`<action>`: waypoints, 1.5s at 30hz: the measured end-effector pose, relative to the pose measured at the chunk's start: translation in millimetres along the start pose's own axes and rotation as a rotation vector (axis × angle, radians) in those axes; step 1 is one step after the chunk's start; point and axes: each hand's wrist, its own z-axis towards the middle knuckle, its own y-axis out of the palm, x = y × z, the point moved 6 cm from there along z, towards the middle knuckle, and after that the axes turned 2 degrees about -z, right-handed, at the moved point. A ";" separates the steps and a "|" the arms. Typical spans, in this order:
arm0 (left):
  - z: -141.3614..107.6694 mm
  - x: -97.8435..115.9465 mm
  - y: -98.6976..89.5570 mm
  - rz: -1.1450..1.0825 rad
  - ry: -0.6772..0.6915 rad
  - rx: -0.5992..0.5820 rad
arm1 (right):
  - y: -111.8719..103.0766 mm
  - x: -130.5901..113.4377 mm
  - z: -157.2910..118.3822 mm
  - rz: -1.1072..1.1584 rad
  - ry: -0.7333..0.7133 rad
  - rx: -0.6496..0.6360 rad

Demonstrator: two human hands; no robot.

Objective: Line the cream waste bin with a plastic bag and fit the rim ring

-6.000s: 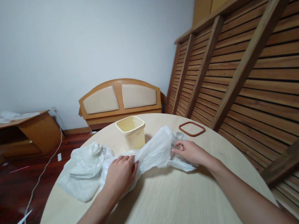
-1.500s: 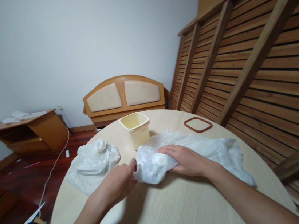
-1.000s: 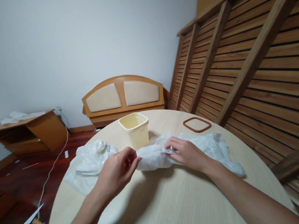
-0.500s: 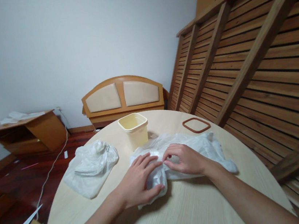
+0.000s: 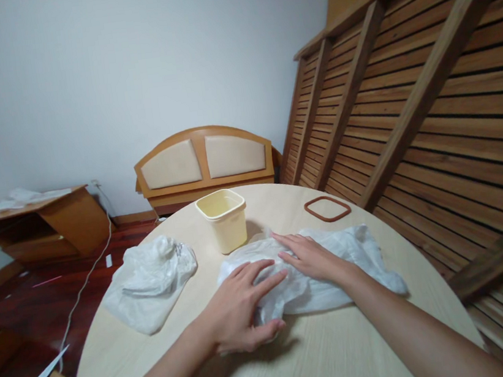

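Note:
A crumpled white plastic bag (image 5: 338, 282) lies across the table in front of me. My left hand (image 5: 243, 307) rests over its left end, fingers spread and thumb apart. On the bag's upper middle lies my right hand (image 5: 309, 258), its fingers stretched out and fairly flat. Just behind the bag stands a pale yellow square tub (image 5: 229, 231), upright and without a lid. A second white plastic bag (image 5: 152, 282) is bunched on the left side of the table. What the bag under my hands contains, if anything, is hidden.
A brown rounded-square ring (image 5: 327, 209) lies at the back right of the round wooden table (image 5: 347, 355). Wooden slatted panels (image 5: 413, 148) lean close along the right. Behind the table is a padded headboard (image 5: 203, 157); a low cabinet (image 5: 52, 227) stands at the left.
My right hand has gone from a curled pinch to stretched fingers, laid on the bag farther back. The bag's front edge has spread slightly toward me. My left hand stays over its left end.

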 end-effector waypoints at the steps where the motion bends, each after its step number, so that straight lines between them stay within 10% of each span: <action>1: 0.6 -0.1 0.7 0.006 0.009 -0.010 | -1.5 -1.8 0.3 -0.009 -0.006 0.002; 18: -4.4 -9.5 -11.9 0.091 -0.166 0.123 | -35.2 -37.5 -9.4 0.004 -0.104 -0.053; 31: 2.8 -24.5 2.4 0.132 -0.190 0.016 | -4.2 -51.3 -20.8 0.075 -0.136 -0.324; 45: 6.3 2.0 2.9 0.214 -0.099 0.032 | -3.9 -72.7 -17.4 0.013 -0.177 -0.207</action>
